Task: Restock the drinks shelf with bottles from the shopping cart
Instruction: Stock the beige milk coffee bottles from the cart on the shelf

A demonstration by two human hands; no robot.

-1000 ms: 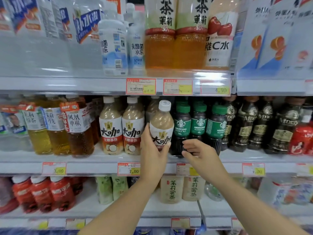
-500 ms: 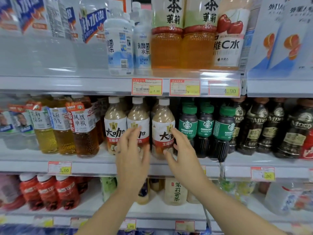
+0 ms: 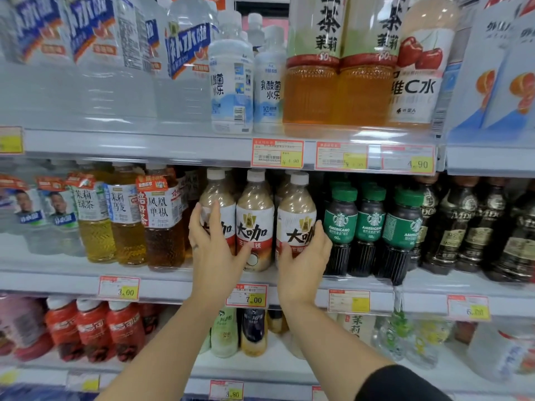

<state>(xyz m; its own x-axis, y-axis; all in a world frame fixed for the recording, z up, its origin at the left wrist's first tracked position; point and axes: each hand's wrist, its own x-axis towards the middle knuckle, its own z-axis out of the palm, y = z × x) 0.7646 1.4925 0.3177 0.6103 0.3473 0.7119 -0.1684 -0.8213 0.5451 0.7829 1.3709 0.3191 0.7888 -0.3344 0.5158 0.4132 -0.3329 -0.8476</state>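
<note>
Three milk-coffee bottles stand upright in the front row of the middle shelf (image 3: 173,280): left coffee bottle (image 3: 221,198), middle coffee bottle (image 3: 254,224), right coffee bottle (image 3: 295,218). They stand side by side, touching or nearly so, with more of the same behind. Price tag (image 3: 247,296) sits on the shelf edge below them.

Tight fit. Amber tea bottles (image 3: 162,224) are just left of the row. Green-capped Americano bottles (image 3: 341,227) are just right, close against the right coffee bottle. Dark bottles (image 3: 463,227) stand further right. The upper shelf holds water bottles (image 3: 115,68) and big jasmine tea bottles (image 3: 312,82). The lower shelf has red bottles (image 3: 95,328) at left.

Left hand (image 3: 215,250): spread open, fingers fairly straight, laid against the front of the left coffee bottle, thumb reaching across to the middle coffee bottle. Right hand (image 3: 304,264): grips the lower part of the right coffee bottle, thumb on the front label, fingers curled round its right side next to the Americano bottles. Black sleeve (image 3: 405,383) on the right arm.
</note>
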